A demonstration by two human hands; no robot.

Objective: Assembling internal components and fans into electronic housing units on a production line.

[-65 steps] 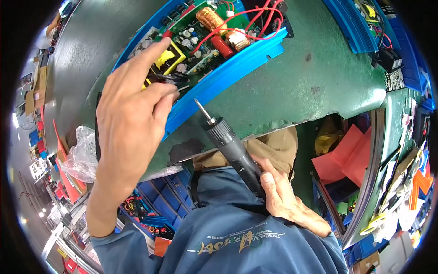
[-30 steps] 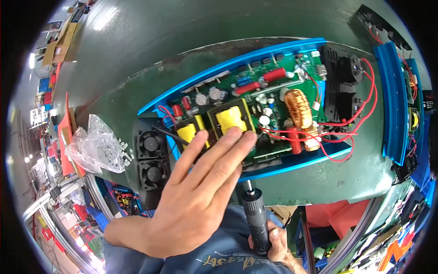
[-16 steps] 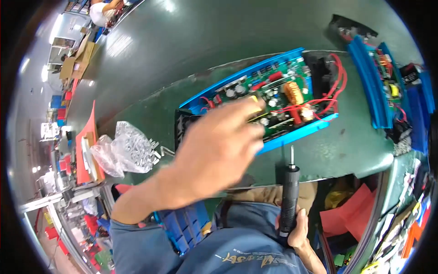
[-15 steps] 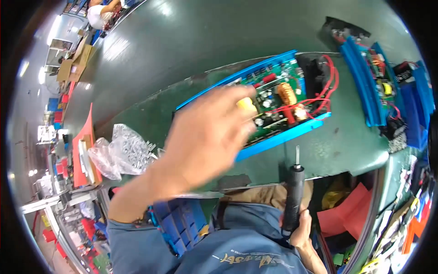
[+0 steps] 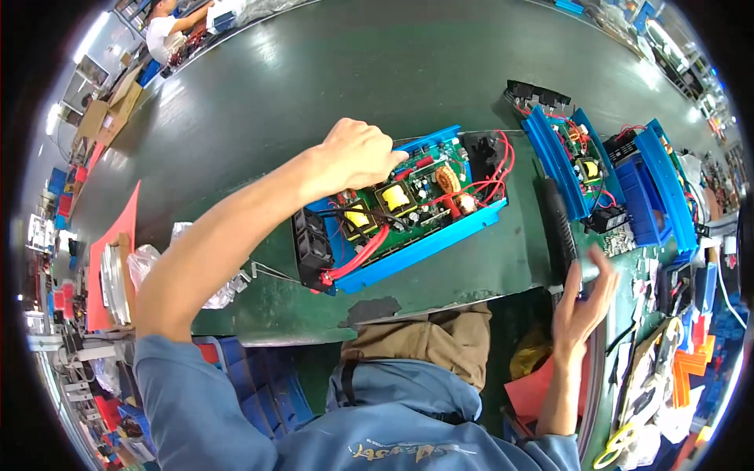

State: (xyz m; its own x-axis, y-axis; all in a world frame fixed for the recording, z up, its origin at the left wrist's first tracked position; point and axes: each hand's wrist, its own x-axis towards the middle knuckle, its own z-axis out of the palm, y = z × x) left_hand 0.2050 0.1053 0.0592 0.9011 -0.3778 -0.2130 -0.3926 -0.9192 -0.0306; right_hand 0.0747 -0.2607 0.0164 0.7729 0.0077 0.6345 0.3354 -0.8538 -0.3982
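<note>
Green counter (image 5: 330,71) carries a blue-cased circuit board (image 5: 408,208); left hand (image 5: 357,153) grips its far edge, fingers curled, while right hand (image 5: 585,302) hovers with fingers spread beside a black screwdriver (image 5: 556,224).

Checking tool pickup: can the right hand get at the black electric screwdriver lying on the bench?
Probably yes. The right hand is open and empty just below the black electric screwdriver, with nothing between them.

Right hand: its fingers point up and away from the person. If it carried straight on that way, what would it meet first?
Probably the black electric screwdriver lying on the green table, just beyond the open right hand; depth is hard to judge, so the fingers may already brush it.
</note>
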